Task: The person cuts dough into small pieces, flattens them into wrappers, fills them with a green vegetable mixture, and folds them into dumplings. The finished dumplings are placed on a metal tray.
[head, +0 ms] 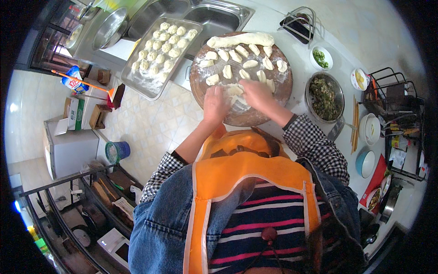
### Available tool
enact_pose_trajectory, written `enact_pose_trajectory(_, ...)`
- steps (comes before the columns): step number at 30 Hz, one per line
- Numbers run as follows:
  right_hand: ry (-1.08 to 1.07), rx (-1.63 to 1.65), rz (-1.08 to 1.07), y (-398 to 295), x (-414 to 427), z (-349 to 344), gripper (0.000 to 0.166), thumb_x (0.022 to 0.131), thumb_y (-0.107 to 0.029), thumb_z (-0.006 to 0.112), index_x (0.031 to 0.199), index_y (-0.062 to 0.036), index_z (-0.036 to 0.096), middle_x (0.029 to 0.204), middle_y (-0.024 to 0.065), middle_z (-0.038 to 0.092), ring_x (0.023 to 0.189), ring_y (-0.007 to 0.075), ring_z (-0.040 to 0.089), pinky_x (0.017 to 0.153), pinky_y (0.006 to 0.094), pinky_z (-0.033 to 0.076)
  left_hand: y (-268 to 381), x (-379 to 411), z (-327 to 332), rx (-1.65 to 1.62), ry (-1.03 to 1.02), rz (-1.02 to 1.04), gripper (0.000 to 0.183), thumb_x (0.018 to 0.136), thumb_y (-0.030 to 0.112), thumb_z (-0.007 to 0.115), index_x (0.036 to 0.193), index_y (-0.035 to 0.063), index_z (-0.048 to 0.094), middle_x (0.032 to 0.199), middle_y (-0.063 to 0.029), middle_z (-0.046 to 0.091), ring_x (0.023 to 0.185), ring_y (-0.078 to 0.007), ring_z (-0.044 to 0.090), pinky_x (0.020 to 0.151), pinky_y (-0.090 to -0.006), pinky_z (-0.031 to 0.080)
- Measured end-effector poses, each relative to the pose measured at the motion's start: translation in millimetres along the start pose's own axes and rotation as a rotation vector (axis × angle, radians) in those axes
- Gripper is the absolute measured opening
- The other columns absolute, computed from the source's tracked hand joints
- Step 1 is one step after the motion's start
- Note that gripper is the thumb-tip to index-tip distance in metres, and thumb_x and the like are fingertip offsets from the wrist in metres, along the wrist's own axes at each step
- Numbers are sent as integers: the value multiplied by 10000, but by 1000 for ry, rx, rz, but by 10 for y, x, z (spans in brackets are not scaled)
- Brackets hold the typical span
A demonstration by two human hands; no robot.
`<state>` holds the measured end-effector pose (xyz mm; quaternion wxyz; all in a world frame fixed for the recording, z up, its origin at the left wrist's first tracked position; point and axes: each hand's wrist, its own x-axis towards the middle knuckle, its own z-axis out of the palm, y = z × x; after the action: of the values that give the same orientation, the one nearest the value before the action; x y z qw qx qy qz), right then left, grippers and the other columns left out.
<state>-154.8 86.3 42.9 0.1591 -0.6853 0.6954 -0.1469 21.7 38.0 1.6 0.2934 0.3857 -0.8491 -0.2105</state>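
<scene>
A round wooden board (pixel 201 99), dusted with flour, lies before me. My left hand (pixel 216 103) is at its near left part, palm down, fingertips at floury dough. My right hand (pixel 256 95) is just to the right, its fingers near the same dough pieces (pixel 235 90); whether either hand grips one is hidden by the fingers. Several cut dough pieces (pixel 250 63) are spread over the board beyond my hands, with a long dough roll (pixel 241 40) along the far edge. To the right stands a metal bowl of chopped filling (pixel 323 97).
A metal tray (pixel 129 79) with rows of pleated buns stands at the left, beside a double sink (pixel 214 17). On the right are a bowl of chopped greens (pixel 321 58), wooden chopsticks (pixel 355 125), stacked white bowls (pixel 371 129) and a black rack (pixel 383 72).
</scene>
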Motion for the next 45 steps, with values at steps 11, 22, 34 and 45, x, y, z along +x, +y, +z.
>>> enact_pose_trajectory(11, 199, 230, 96, 99, -357, -393, 297, 799, -172, 659, 1064, -68, 574, 837, 133, 654, 762, 319, 647, 634, 429, 491, 72, 380, 95, 122, -321, 185, 273, 746, 75, 605, 1015, 56, 566, 943, -177, 524, 915, -375, 536, 797, -456, 454)
enact_pose_trajectory(22, 239, 435, 165, 206, -591, -296, 238, 805, -160, 674, 1010, -60, 606, 787, 128, 664, 726, 306, 649, 633, 402, 494, -80, 1, -145, 49, -133, -6, 418, 678, 43, 671, 1064, 34, 512, 1106, -189, 503, 1075, -386, 469, 893, -463, 395)
enact_pose_trajectory(34, 170, 291, 231, 346, -681, -382, 251, 819, -153, 649, 1041, -49, 598, 831, 126, 652, 762, 298, 637, 662, 410, 488, -86, 500, -48, 113, -580, 365, 485, 790, 92, 614, 1266, 92, 519, 1240, -195, 484, 1143, -382, 458, 991, -442, 385)
enact_pose_trajectory(45, 200, 359, 231, 403, -765, -301, 257, 812, -167, 653, 1036, -50, 604, 850, 126, 644, 768, 299, 635, 666, 405, 485, -106, 417, -139, 16, -393, 373, 379, 832, 176, 645, 1184, 64, 561, 1172, -208, 518, 1031, -387, 538, 867, -438, 467)
